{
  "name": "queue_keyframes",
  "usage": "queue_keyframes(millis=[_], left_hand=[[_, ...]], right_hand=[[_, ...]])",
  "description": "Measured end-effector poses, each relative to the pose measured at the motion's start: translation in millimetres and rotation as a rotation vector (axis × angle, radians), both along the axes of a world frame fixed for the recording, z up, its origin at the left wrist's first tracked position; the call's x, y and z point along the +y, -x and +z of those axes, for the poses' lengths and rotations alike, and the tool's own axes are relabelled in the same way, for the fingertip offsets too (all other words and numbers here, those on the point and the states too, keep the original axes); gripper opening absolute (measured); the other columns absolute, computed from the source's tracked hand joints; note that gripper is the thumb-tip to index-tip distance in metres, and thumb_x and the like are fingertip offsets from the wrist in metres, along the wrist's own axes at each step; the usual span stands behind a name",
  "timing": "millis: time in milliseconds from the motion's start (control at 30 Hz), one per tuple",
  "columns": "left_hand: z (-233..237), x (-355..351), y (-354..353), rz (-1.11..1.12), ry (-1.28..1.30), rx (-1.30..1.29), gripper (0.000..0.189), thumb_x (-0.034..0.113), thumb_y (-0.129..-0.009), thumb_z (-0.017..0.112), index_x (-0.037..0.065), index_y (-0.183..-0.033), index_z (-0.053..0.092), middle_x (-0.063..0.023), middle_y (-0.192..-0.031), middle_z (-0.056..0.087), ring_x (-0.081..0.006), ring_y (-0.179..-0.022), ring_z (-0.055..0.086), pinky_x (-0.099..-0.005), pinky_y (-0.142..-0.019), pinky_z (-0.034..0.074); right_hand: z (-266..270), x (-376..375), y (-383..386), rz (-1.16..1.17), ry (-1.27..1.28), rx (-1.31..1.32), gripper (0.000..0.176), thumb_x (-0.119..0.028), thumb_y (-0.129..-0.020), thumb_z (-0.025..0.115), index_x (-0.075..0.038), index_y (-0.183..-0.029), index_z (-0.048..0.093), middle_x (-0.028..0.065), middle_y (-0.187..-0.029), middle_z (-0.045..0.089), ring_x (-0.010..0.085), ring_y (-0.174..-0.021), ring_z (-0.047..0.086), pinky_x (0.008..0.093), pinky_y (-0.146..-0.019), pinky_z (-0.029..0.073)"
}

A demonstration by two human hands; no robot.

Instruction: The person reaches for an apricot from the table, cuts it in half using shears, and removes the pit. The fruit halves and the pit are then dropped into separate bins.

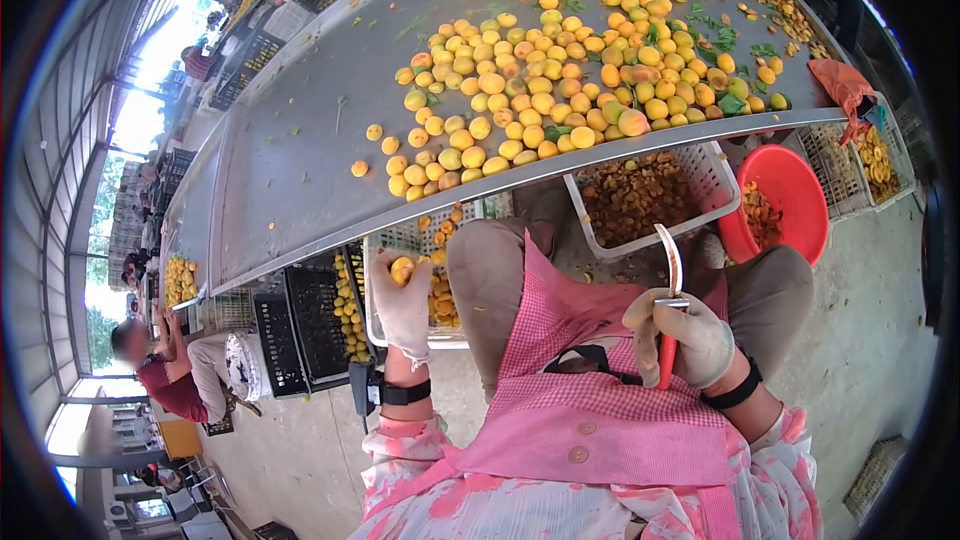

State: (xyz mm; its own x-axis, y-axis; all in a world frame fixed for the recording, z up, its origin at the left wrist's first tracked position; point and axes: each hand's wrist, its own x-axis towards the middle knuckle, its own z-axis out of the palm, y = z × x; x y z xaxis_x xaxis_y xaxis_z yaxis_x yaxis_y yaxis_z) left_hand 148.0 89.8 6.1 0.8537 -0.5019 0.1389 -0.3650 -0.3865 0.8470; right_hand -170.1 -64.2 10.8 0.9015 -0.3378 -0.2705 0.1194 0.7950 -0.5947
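Observation:
My left hand, in a pale work glove, is closed round a yellow-orange apricot. It hangs over a white crate with halved apricots in it, below the table's edge. In my right hand, also gloved, is a curved knife with a red handle. Its blade points up and away from me, apart from the fruit. Beyond both hands, a wide spread of whole apricots and some green leaves lies on the metal table.
Between my knees and the table stands a white crate of brown pieces. A red bucket is right of it, near another crate. Black crates stand at left. Farther left, a person in a red shirt sits at the table.

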Motion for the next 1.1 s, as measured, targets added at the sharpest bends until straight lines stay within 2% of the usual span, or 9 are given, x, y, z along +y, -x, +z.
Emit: queue_keyframes(millis=[33, 133, 200, 367, 433, 600, 800, 1033, 1100], left_hand=[[3.4, -5.1, 5.6, -0.055, 0.104, 0.225, 0.025, 0.004, -0.086, 0.069, 0.0, -0.104, 0.053, -0.0062, -0.09, 0.059, -0.0119, -0.08, 0.057, -0.0252, -0.073, 0.049], [11.9, -28.6, 28.4, -0.22, 0.222, 0.416, 0.024, 0.003, -0.09, 0.063, 0.0, -0.112, 0.053, -0.0065, -0.097, 0.061, -0.011, -0.084, 0.06, -0.0236, -0.073, 0.051], [21.2, -44.5, 48.6, -0.32, 0.308, 0.583, 0.025, 0.003, -0.092, 0.061, 0.0, -0.115, 0.053, -0.0074, -0.1, 0.063, -0.0111, -0.086, 0.061, -0.0238, -0.073, 0.052], [21.9, -77.4, 86.4, -0.638, 0.273, 0.795, 0.028, 0.003, -0.093, 0.06, 0.002, -0.12, 0.053, -0.0075, -0.105, 0.066, -0.0103, -0.084, 0.062, -0.0216, -0.068, 0.051], [27.9, -92.1, 109.7, -0.664, 0.239, 0.796, 0.027, 0.004, -0.091, 0.062, 0.003, -0.117, 0.054, -0.0047, -0.096, 0.065, -0.0083, -0.077, 0.061, -0.02, -0.063, 0.049], [34.2, -114.4, 156.6, -0.734, 0.076, 0.847, 0.027, 0.004, -0.085, 0.07, 0.004, -0.108, 0.056, 0.0006, -0.08, 0.058, -0.0038, -0.065, 0.053, -0.0187, -0.055, 0.042], [28.9, -121.4, 178.3, -0.772, 0.039, 0.66, 0.025, 0.011, -0.085, 0.072, 0.001, -0.103, 0.058, -0.0006, -0.087, 0.06, -0.0071, -0.081, 0.054, -0.0229, -0.074, 0.047], [23.4, -120.4, 185.6, -0.739, 0.122, 0.642, 0.027, 0.009, -0.083, 0.073, 0.002, -0.103, 0.057, -0.001, -0.088, 0.06, -0.0068, -0.081, 0.054, -0.0235, -0.073, 0.048], [20.2, -118.8, 187.2, -0.726, 0.15, 0.582, 0.027, 0.007, -0.082, 0.073, 0.002, -0.103, 0.056, -0.0013, -0.088, 0.06, -0.0067, -0.081, 0.054, -0.0237, -0.073, 0.048]], right_hand=[[1.1, -0.4, 0.2, -0.006, 0.003, 0.004, 0.028, -0.022, -0.099, 0.046, 0.002, -0.105, 0.061, 0.0103, -0.068, 0.063, 0.0206, -0.052, 0.059, 0.0307, -0.05, 0.049], [8.4, -5.2, 1.9, 0.066, -0.024, 0.034, 0.028, -0.021, -0.099, 0.045, 0.001, -0.096, 0.061, 0.0074, -0.06, 0.054, 0.0189, -0.048, 0.052, 0.0316, -0.047, 0.046], [20.0, -6.9, -1.9, -0.108, -0.008, 0.102, 0.029, -0.021, -0.1, 0.044, -0.002, -0.081, 0.057, 0.0052, -0.056, 0.046, 0.0164, -0.045, 0.047, 0.031, -0.046, 0.042], [45.2, -26.3, -10.3, -0.514, 0.151, -0.027, 0.036, -0.021, -0.101, 0.043, -0.008, -0.068, 0.044, 0.0033, -0.055, 0.043, 0.0156, -0.044, 0.044, 0.0297, -0.045, 0.04], [56.2, -33.0, -13.0, -0.704, 0.247, -0.057, 0.034, -0.022, -0.101, 0.045, -0.008, -0.07, 0.044, 0.0016, -0.055, 0.041, 0.0142, -0.043, 0.042, 0.0295, -0.044, 0.039], [76.9, -34.4, -24.4, -1.051, 0.394, -0.066, 0.021, -0.014, -0.099, 0.05, 0.004, -0.104, 0.059, -0.0007, -0.056, 0.041, 0.009, -0.043, 0.04, 0.0266, -0.041, 0.036], [65.9, -31.4, -29.2, -1.12, 0.528, -0.129, 0.021, -0.006, -0.098, 0.047, 0.007, -0.111, 0.057, -0.0003, -0.058, 0.043, 0.0087, -0.045, 0.042, 0.0251, -0.044, 0.039], [53.4, -27.1, -33.2, -1.081, 0.49, -0.239, 0.021, -0.004, -0.098, 0.046, 0.007, -0.113, 0.057, 0.0003, -0.06, 0.047, 0.008, -0.046, 0.042, 0.0241, -0.045, 0.039], [52.9, -29.1, -33.3, -1.043, 0.639, -0.214, 0.026, -0.02, -0.105, 0.044, -0.002, -0.119, 0.057, -0.0018, -0.054, 0.037, 0.0092, -0.042, 0.034, 0.027, -0.04, 0.033]])
